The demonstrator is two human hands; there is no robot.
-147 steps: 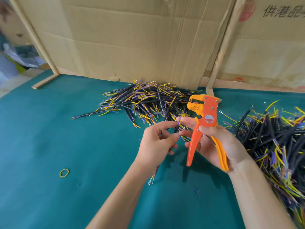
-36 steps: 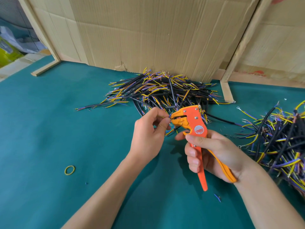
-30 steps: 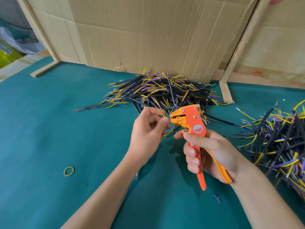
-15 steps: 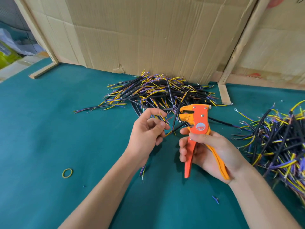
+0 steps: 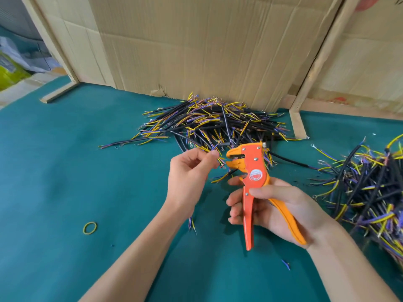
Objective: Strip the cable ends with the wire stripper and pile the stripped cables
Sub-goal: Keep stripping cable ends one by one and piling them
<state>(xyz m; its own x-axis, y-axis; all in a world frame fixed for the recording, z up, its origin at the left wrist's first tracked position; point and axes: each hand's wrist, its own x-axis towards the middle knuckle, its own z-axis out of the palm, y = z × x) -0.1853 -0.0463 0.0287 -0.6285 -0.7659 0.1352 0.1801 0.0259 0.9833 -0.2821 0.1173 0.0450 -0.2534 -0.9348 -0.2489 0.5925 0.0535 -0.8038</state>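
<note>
My left hand (image 5: 187, 177) pinches one cable between thumb and fingers; the cable's lower end (image 5: 192, 223) hangs out below the palm, its upper wire tips reach toward the stripper's jaws. My right hand (image 5: 272, 205) grips the orange wire stripper (image 5: 250, 177) by its spread handles, head up, jaws apart and facing left, just right of the left fingertips. A pile of black cables with yellow and purple wires (image 5: 209, 125) lies behind the hands against the cardboard. A second heap of cables (image 5: 368, 192) sits at the right edge.
The work surface is a green mat (image 5: 65, 171). A yellow rubber band (image 5: 89, 227) lies at the lower left. Small insulation scraps (image 5: 285, 264) lie near my right forearm. A cardboard wall (image 5: 196, 44) and a wooden post (image 5: 316, 62) close off the back.
The stripper's handles have spread and its jaws have parted after the squeeze a second ago. My left hand has brought the cable's wire tips back up beside the jaws.
</note>
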